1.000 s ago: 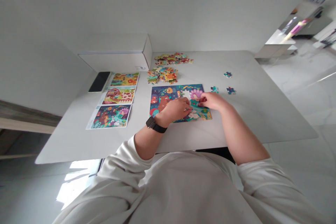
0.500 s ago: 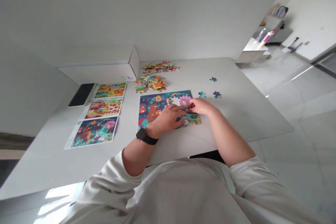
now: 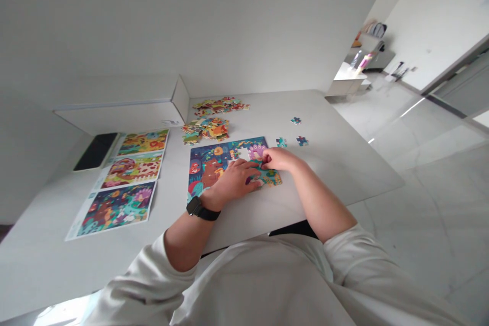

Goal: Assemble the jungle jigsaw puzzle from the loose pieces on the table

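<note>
A colourful jigsaw puzzle [image 3: 202,155], partly assembled, lies on the table with a white gap near its upper middle. My left hand [image 3: 239,179] rests palm down on it, fingers spread towards the right and holding nothing. At the puzzle's right part, my right hand [image 3: 278,159] is closed, thumb and fingers pinched on a puzzle piece that they mostly cover. The fingertips of both hands are close together. Beyond the right hand lie three loose pieces: a teal piece [image 3: 281,141], a dark blue piece [image 3: 302,141] and a blue-green piece [image 3: 296,120].
Behind the puzzle are two heaps of pieces, a nearer heap [image 3: 208,129] and a farther heap [image 3: 221,105]. A picture sheet [image 3: 130,168] with three scenes lies left, beside a dark phone [image 3: 96,152]. A white box [image 3: 126,114] stands against the wall on the table [image 3: 344,163].
The camera view has shifted, so the whole table appears farther left and slightly lower. Both hands keep nearly the same place and pose on the puzzle.
</note>
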Demonstrator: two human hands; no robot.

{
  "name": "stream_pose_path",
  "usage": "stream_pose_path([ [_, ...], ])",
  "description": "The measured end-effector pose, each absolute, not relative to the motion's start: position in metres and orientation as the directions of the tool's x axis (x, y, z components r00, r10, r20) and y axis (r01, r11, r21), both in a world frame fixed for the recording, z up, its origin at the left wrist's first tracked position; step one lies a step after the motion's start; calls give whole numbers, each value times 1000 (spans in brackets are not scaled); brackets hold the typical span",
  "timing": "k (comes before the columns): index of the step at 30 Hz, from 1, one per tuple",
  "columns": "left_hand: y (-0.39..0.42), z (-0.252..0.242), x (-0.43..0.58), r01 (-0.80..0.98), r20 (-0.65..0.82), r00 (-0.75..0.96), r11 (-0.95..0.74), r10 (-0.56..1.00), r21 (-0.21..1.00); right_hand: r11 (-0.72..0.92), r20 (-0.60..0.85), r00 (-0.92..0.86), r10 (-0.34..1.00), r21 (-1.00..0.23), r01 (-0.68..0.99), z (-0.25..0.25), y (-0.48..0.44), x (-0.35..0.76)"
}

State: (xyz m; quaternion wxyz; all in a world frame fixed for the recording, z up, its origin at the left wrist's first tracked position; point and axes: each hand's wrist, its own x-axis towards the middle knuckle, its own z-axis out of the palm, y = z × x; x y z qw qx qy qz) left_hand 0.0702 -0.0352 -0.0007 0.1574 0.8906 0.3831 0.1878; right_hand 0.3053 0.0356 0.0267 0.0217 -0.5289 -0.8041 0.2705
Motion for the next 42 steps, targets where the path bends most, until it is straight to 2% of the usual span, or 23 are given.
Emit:
stream_pose_path([
  [5,-30,-1,67,556,336,566,-650,753,518,243,-155,-424,892,-627,740,26,45,320],
  [9,-25,4,63,522,440,359,-568,823,637,173,19,-210,978,-639,749,26,60,343],
  [14,-19,4,59,395,339,63,-336,939,855,-13,130,109,986,-581,814,23,78,384],
  [18,-14,3,58,162,251,-50,-240,967,957,-179,103,263,959,-497,849,18,87,417],
  [22,-12,6,56,10,177,-139,-177,974,984,-271,21,304,952,-402,875,8,94,434],
  [28,-10,7,55,-113,110,-227,-138,968,984,-230,13,246,969,-308,923,-6,102,441],
  [36,-10,10,55,-163,93,-303,-148,948,975,-236,-26,245,969,-386,892,-5,100,451],
  [39,-10,10,54,-195,93,-349,-169,932,966,-233,-28,251,968,-481,845,-2,100,447],
  [42,-9,11,53,-260,60,-382,-170,922,951,-201,46,281,959,-592,781,2,100,436],
])
